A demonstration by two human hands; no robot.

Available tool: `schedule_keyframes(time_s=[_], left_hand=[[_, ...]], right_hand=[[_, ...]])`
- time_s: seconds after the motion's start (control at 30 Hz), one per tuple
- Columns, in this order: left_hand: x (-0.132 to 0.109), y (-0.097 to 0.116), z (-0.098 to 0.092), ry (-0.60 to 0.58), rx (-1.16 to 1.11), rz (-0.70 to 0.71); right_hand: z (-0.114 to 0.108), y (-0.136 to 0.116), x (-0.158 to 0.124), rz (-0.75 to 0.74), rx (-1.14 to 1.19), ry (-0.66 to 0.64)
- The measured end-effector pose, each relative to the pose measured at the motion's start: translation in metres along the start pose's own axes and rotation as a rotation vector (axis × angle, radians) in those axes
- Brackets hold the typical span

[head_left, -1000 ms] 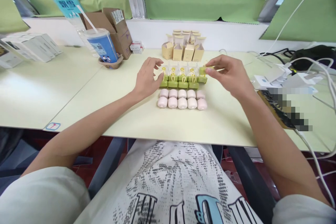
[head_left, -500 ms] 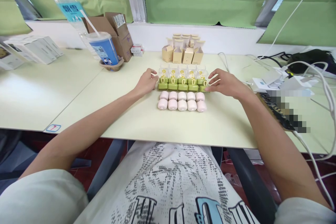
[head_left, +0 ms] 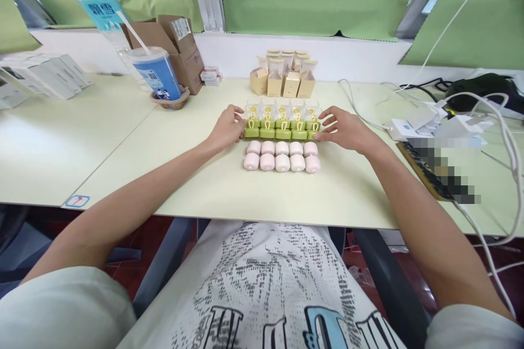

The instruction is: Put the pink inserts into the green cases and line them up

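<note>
Two rows of small green cases with yellow loops (head_left: 283, 133) stand in the middle of the table. Behind them is a row of clear plastic pieces (head_left: 282, 103), partly hidden. My left hand (head_left: 227, 128) is at the left end of the green rows, fingers curved and apart, its fingertips at the end case. At the opposite end is my right hand (head_left: 342, 128), fingers spread, with a fingertip against the front right green case (head_left: 313, 134). In front of the green cases lie two rows of small rounded pale pink and white cases (head_left: 282, 163), which neither hand touches.
Open small yellow boxes (head_left: 282, 83) stand against the wall. Left are a blue cup with a straw (head_left: 158, 73), a cardboard box (head_left: 184, 49), a large bottle (head_left: 100, 16) and white boxes (head_left: 49, 73). Right are a power strip (head_left: 403, 130) and white cables (head_left: 505, 142).
My right hand has moved slightly left and inward. The front right green case now sits more in line with its row. My left hand stays at the left end; the view has shifted a little.
</note>
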State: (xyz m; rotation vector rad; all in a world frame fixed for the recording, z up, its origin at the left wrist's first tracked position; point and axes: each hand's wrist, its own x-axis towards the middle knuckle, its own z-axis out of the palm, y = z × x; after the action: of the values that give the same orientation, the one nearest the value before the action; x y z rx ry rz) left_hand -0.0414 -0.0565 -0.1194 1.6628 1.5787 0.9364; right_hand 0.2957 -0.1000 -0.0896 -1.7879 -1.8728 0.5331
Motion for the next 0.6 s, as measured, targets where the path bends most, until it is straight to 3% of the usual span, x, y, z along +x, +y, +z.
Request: schedule_keyframes(time_s=[0.4,0.6], left_hand=[[0.0055,-0.0097,0.0015,0.014,0.051,0.067],[0.0016,-0.0064,-0.0007,0.022,0.038,0.073]], right_hand=[[0.0019,-0.0027,0.0,0.01,-0.056,0.0],[0.0002,-0.0039,-0.0018,0.031,0.033,-0.01]])
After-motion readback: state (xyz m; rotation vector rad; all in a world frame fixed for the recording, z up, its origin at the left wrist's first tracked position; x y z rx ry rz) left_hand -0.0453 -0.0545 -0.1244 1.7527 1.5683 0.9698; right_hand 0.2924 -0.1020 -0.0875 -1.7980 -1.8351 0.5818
